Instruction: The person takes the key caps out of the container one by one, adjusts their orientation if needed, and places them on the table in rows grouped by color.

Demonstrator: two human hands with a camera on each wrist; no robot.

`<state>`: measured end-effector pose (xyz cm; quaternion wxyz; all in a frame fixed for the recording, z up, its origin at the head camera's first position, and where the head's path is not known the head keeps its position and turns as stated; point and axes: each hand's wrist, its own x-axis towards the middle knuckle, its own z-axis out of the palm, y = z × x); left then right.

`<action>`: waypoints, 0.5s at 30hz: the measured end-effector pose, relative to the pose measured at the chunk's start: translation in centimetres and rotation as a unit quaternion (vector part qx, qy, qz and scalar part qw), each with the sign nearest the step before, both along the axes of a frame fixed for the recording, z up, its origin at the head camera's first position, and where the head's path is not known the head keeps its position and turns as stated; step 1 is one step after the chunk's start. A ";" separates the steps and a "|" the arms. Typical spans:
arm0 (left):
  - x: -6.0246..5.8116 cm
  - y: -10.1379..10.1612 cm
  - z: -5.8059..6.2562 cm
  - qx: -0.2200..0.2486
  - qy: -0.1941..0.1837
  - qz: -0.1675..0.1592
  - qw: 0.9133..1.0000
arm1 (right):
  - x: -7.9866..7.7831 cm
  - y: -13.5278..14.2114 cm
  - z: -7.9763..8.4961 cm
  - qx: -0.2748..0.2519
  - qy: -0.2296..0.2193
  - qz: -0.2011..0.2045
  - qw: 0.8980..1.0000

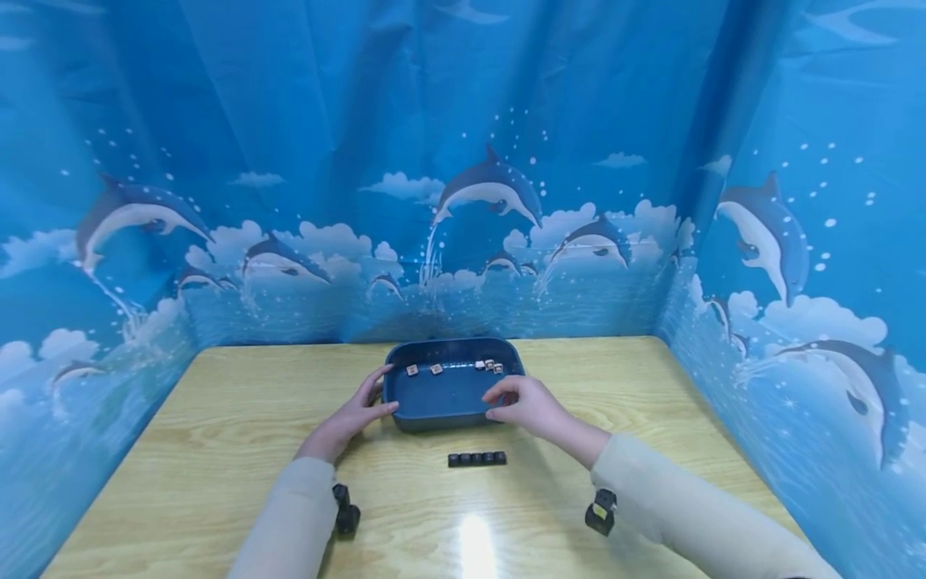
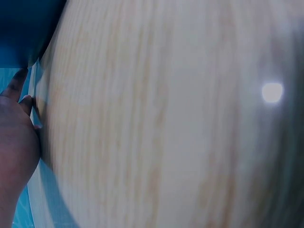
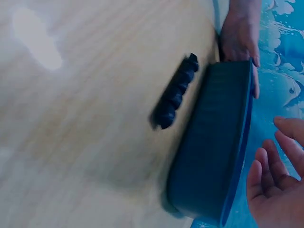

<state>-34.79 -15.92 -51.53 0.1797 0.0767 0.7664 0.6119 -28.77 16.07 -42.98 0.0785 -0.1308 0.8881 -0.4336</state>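
A dark blue tray [image 1: 441, 398] stands at the middle of the wooden table [image 1: 239, 402] with several small pale cubes [image 1: 436, 368] lying along its far side. My left hand [image 1: 378, 394] rests against the tray's left end with fairly straight fingers, the thumb at the front corner. My right hand [image 1: 502, 404] hovers at the tray's front right rim, fingers loosely bent and holding nothing. In the right wrist view the tray [image 3: 213, 142] lies between the left hand [image 3: 240, 38] and the right hand [image 3: 275, 185]. The left wrist view shows the left hand [image 2: 16, 137] beside the tray [image 2: 23, 28].
A short row of joined black cubes [image 1: 476, 458] lies on the table just in front of the tray, also in view as the black cubes [image 3: 175, 92]. Blue dolphin-print curtains [image 1: 463, 201] wall the table at the back and both sides.
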 end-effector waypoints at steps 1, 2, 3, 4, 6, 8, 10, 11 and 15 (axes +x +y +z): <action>0.0 0.0 0.0 0.001 0.000 -0.001 1.000 | -0.3 -0.1 0.1 0.000 -0.002 0.005 1.000; 0.0 0.0 0.0 0.003 0.001 -0.002 1.000 | -0.6 -0.3 0.3 0.000 -0.002 0.010 1.000; 0.0 0.1 0.0 0.004 -0.001 0.000 1.000 | -0.9 -0.4 0.4 0.000 -0.002 0.017 1.000; 0.0 0.1 -0.1 0.004 0.001 -0.001 1.000 | -1.2 -0.6 0.5 -0.001 -0.003 0.026 1.000; 0.0 0.1 -0.1 0.003 0.000 0.000 1.000 | -1.7 -0.9 0.9 -0.003 -0.007 0.046 0.999; 0.0 0.1 -0.1 0.003 -0.003 0.004 1.000 | -2.3 -1.2 1.1 -0.004 -0.009 0.069 0.998; 0.1 0.1 -0.1 0.003 -0.003 0.004 1.000 | -2.9 -1.5 1.3 -0.005 -0.011 0.091 0.996; 0.1 0.1 -0.1 0.003 -0.005 0.005 1.000 | -3.2 -1.7 1.4 -0.006 -0.012 0.102 0.995; 0.1 0.0 0.1 0.004 -0.005 0.006 1.000 | -4.5 -2.1 1.5 0.001 -0.015 0.142 0.990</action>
